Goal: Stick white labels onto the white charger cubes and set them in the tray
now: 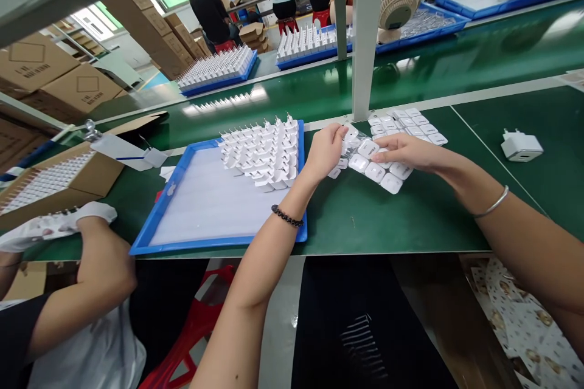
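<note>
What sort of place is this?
Probably a factory assembly or packing area: there is a long green worktable, a blue tray with rows of white plugs, and stacked cardboard boxes in the background.

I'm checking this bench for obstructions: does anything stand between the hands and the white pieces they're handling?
Nothing visible does. The left hand pinches the white pieces near one end, and the right hand touches them directly. The white post rises beyond them, not in between.
</note>
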Motion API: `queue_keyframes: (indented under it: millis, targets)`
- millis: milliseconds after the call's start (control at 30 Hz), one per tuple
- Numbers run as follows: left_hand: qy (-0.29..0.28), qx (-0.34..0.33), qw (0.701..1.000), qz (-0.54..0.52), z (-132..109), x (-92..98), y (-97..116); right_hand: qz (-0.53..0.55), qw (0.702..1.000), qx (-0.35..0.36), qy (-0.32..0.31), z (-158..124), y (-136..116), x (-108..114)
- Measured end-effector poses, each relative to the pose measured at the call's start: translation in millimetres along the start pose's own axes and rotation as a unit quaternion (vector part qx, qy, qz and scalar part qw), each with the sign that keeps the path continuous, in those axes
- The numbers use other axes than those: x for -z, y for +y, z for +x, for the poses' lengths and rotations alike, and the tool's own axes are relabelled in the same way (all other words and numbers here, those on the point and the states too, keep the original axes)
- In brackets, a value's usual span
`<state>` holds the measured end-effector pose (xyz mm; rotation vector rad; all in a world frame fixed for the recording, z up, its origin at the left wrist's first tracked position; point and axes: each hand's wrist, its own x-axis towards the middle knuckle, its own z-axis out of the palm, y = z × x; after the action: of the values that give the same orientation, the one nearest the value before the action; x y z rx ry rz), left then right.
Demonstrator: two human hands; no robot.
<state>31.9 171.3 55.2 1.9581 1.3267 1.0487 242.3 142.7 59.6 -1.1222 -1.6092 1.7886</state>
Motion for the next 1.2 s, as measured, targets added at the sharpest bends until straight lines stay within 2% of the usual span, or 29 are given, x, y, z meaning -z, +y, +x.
queue_keyframes:
  millis: [167,400,567,600,667,767,833,933,1067,1133,1200]
  targets:
    - [0.026,-0.026,0.997,0.061,-4.9,-7.7,10.6,-0.041,0.998,-0.046,-0.003,-5.1,-2.6,22.3]
    - [0.044,0.029,0.997,0.050,-2.7,-15.4,7.3,-0.092,0.995,-0.042,-0.013,-3.8,-2.7,32.1]
    - [0.124,0.110,0.984,0.062,3.2,11.0,-11.1,-0.091,0.994,-0.058,0.011,-6.1,8.3,59.3]
    - [0.125,0.123,0.982,0.066,2.8,16.6,-15.1,-0.083,0.994,-0.063,0.032,-6.8,9.1,64.6]
    - [0.086,0.135,0.984,0.073,-0.1,21.6,-21.5,-0.058,0.992,-0.058,0.092,-6.6,8.4,69.8]
    - [-0.002,0.138,0.988,0.071,-6.8,13.1,-23.7,-0.039,0.987,-0.039,0.149,-2.2,5.5,61.4]
    - [-0.034,0.130,0.989,0.060,-10.0,4.8,-19.9,-0.044,0.984,-0.020,0.172,1.5,5.1,48.9]
    - [-0.046,0.105,0.993,0.032,-11.3,0.8,-10.4,-0.058,0.979,0.010,0.197,6.4,6.4,29.0]
    - [-0.085,0.118,0.981,-0.129,-9.0,2.2,-2.2,-0.061,0.975,0.041,0.212,12.8,7.3,7.6]
    - [-0.073,0.119,0.972,-0.188,-7.7,-0.8,-2.4,-0.059,0.969,0.058,0.233,16.2,8.0,1.7]
    - [-0.034,0.110,0.975,-0.191,-6.8,-5.2,-4.2,-0.066,0.956,0.074,0.275,19.1,9.7,2.2]
